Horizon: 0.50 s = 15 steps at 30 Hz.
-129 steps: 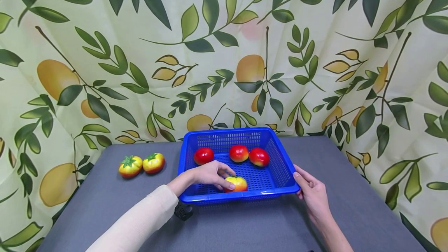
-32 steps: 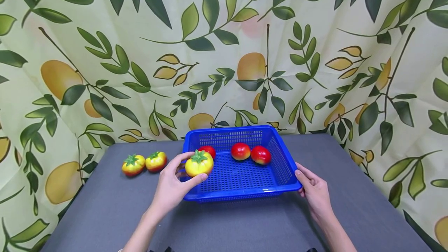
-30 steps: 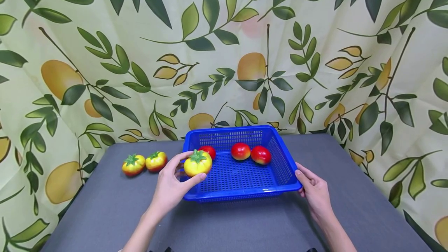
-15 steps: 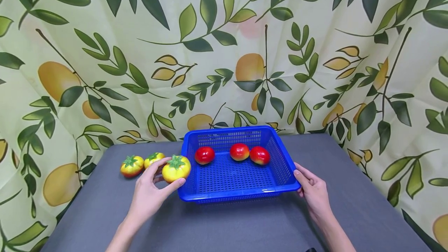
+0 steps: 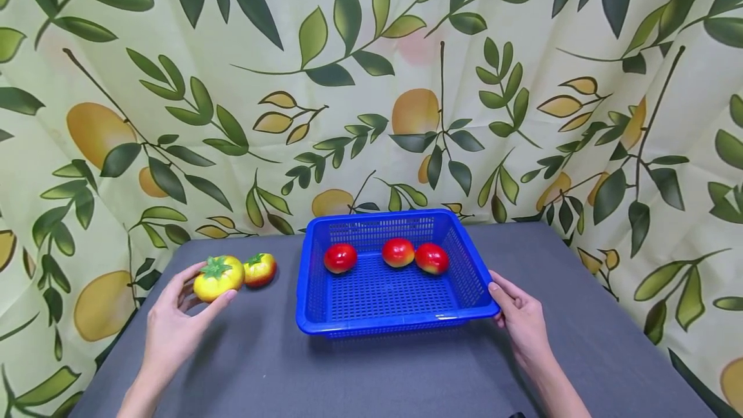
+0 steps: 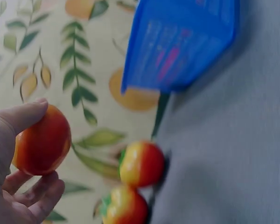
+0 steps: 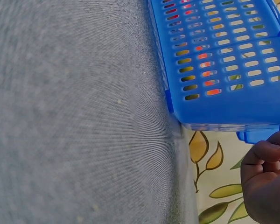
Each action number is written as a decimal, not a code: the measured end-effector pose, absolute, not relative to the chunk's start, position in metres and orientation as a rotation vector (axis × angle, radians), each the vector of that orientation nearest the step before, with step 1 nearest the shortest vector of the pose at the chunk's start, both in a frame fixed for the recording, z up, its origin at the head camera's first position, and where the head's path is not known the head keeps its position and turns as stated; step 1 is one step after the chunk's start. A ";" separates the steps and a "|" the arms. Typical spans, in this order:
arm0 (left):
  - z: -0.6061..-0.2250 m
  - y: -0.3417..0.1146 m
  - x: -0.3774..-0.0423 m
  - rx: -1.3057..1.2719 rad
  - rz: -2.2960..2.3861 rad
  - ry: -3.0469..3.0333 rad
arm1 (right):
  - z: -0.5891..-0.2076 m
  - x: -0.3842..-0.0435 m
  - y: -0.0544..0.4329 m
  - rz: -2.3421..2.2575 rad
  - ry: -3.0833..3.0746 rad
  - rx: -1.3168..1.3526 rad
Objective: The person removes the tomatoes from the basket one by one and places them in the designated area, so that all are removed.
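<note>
My left hand (image 5: 171,328) grips a glossy yellow-and-red toy tomato (image 5: 219,284) with a green leafy top, thumb on one side and fingers on the other. It hangs in the air at the table's left, clear of two similar tomatoes lying side by side. One table tomato (image 5: 260,271) shows beside it in the head view; the other tomato (image 6: 127,207) is hidden there but visible in the left wrist view. At the right, my right hand (image 5: 520,322) pinches the rim of a blue perforated plastic basket (image 5: 383,326).
Inside the basket lie three red fruits: one red fruit (image 5: 340,258) at the left, and a red fruit (image 5: 398,252) against another red fruit (image 5: 432,258) farther right. The grey table (image 5: 348,379) ends at a leaf-patterned curtain (image 5: 360,95).
The left hand has lifted the tomato out of the basket and carried it left, over to the two tomatoes on the table. The right hand keeps its hold on the basket rim.
</note>
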<state>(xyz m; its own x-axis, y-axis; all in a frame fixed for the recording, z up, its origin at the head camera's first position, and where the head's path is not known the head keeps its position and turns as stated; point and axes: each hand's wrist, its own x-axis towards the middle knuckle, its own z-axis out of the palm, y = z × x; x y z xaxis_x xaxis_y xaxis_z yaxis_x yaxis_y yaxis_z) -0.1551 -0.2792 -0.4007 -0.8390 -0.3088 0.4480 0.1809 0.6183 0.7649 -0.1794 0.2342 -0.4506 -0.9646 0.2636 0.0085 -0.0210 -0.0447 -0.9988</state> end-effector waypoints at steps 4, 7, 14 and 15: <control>-0.407 -0.305 -0.156 0.215 -1.213 -2.264 | -0.450 -0.180 0.234 2.122 -2.023 -0.254; -0.411 -0.318 -0.156 0.287 -1.219 -2.264 | -0.450 -0.180 0.234 2.127 -2.018 -0.251; -0.418 -0.336 -0.161 0.348 -1.183 -2.288 | -0.450 -0.179 0.234 2.122 -2.025 -0.261; -0.419 -0.338 -0.162 0.354 -1.180 -2.290 | -0.450 -0.179 0.234 2.122 -2.027 -0.262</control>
<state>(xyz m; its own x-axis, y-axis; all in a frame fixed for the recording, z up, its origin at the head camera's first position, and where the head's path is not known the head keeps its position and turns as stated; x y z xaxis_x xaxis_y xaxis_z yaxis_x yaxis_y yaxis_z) -0.1616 -0.3379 -0.4190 -0.8225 -0.4565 0.3391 0.0110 0.5834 0.8121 -0.1789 0.2342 -0.4500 -0.9654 0.2609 0.0063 -0.0183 -0.0434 -0.9989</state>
